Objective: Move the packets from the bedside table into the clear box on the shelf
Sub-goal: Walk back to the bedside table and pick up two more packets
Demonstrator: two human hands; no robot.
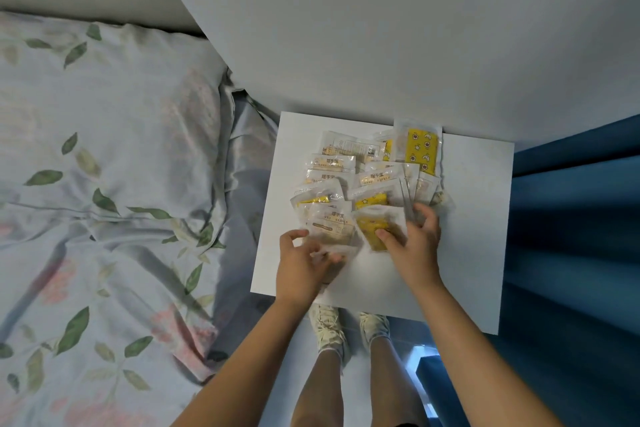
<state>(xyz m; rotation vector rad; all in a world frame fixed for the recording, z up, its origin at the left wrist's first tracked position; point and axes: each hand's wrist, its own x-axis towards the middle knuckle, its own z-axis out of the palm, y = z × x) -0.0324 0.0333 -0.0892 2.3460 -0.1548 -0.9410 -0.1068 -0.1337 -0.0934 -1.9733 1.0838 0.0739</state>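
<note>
Both hands are working at the near edge of a heap of packets (367, 180) lying on the white desk (474, 218). The left hand (304, 267) is curling its fingers (329, 255) around the near end of a pale beige packet (330, 229), thumb toward the far side, so it is gripping that packet. The right hand (412, 246) is resting on a yellow packet (375, 230); its fingers are spread, the thumb is lying flat on the yellow wrapper and the other fingertips are reaching past it to the clear packets just beyond. The remaining packets are fanning out beyond both sets of fingers, up to a yellow patterned packet (420, 149) against the wall. A bed with a floral pillow (104, 114) is lying to the outer side of the left fingers, and a blue surface (571, 236) to the outer side of the right fingers. The person's pale shoes (327, 329) are showing below the desk edge.
</note>
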